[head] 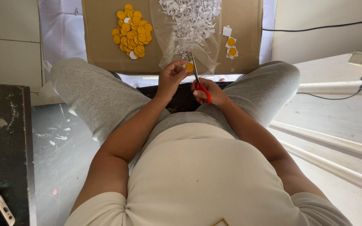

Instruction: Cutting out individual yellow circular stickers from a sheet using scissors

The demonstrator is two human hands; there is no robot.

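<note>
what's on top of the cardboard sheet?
On the cardboard sheet: a pile of yellow discs, a clear plastic bag bearing white paper scraps, and uncut squares. The cardboard under them is hidden.

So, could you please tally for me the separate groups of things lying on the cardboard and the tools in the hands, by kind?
Pile of cut yellow discs: 1
Heap of white paper scraps on clear plastic: 1
Small group of uncut yellow squares: 1
Red-handled scissors in the right hand: 1
Yellow disc in the left hand: 1
Total: 5

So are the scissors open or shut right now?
Cannot tell for sure. The scissors, red-handled in the right hand, point at the yellow disc held by the left hand, blades too thin to judge.
</note>
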